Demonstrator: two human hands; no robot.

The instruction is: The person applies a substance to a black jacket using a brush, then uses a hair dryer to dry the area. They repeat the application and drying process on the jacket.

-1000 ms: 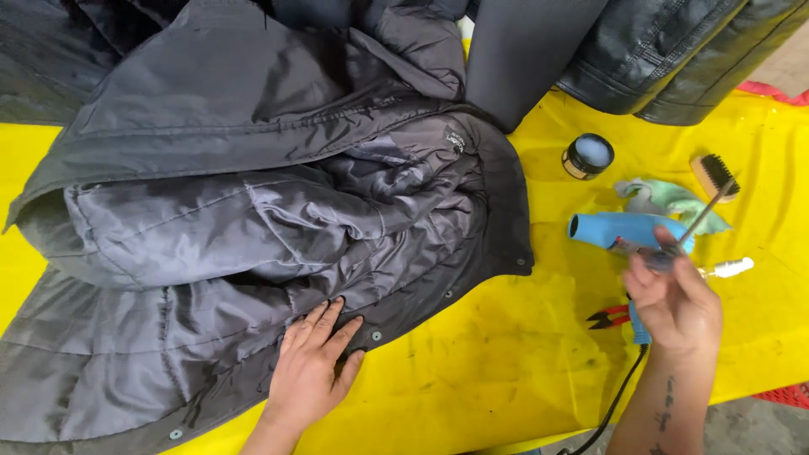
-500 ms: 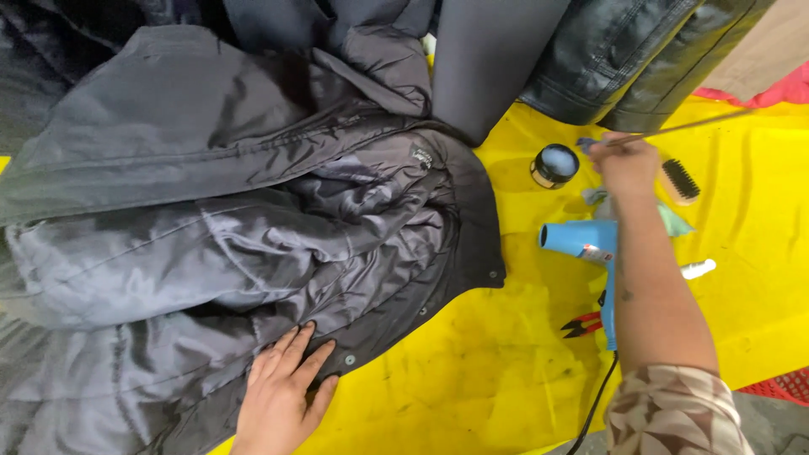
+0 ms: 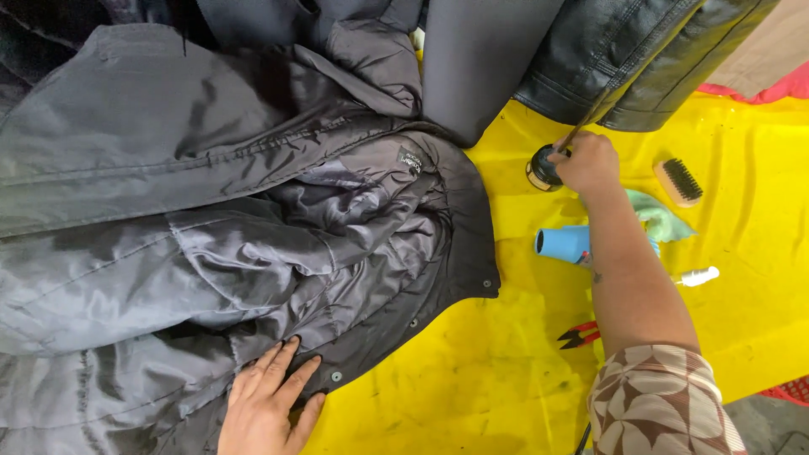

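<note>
A dark grey padded jacket lies open on the yellow sheet, lining up. My left hand rests flat on its lower front edge, fingers spread, beside a row of snaps. My right hand reaches far over the sheet and holds a thin stick-like tool, its tip at a small round open tin.
Beside my right forearm lie a blue hair dryer, a pale green cloth, a wooden brush, a small white bottle and red-handled snips. A black leather jacket and dark garments lie at the far edge.
My right hand has moved from near the hair dryer up and away to the round tin, with the thin tool in it. My left hand has stayed on the jacket.
</note>
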